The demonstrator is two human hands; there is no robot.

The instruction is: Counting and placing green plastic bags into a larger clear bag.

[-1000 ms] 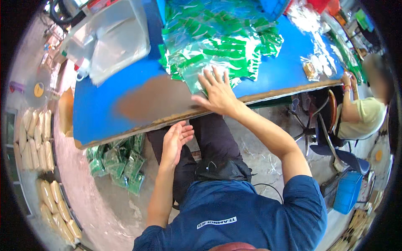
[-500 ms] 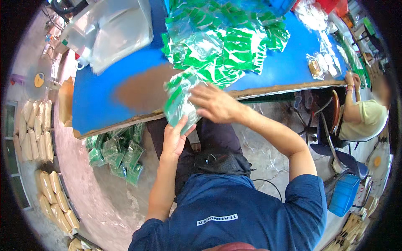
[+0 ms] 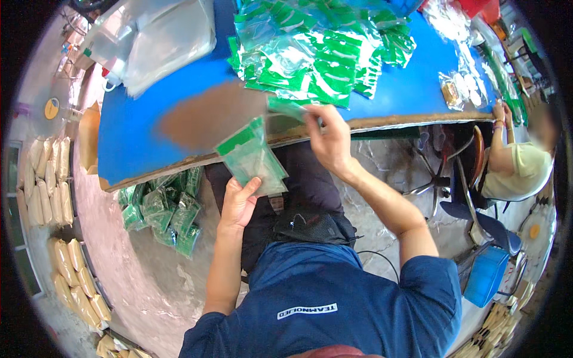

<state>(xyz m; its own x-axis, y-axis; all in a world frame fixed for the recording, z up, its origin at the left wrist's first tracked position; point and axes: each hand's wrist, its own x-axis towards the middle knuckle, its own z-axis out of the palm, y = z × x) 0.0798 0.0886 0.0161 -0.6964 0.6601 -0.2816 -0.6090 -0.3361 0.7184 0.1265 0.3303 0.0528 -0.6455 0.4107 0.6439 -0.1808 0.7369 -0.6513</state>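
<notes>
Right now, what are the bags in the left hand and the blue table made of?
Bags: probably thin, glossy plastic, since they look see-through and shiny. Blue table: smooth, maybe painted; the worn brown patch hints at wood underneath.

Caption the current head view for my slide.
Left hand holds green-topped clear packets; right hand holds a blurred green packet by the blue table.

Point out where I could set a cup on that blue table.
The table looks bare at front left, brown patch included, between the clear plastic and the front edge, and on the blue strip between the green packets and the clear bags at right. Its far middle is crowded, and the left hand holds green-topped packets near the front edge.
</notes>
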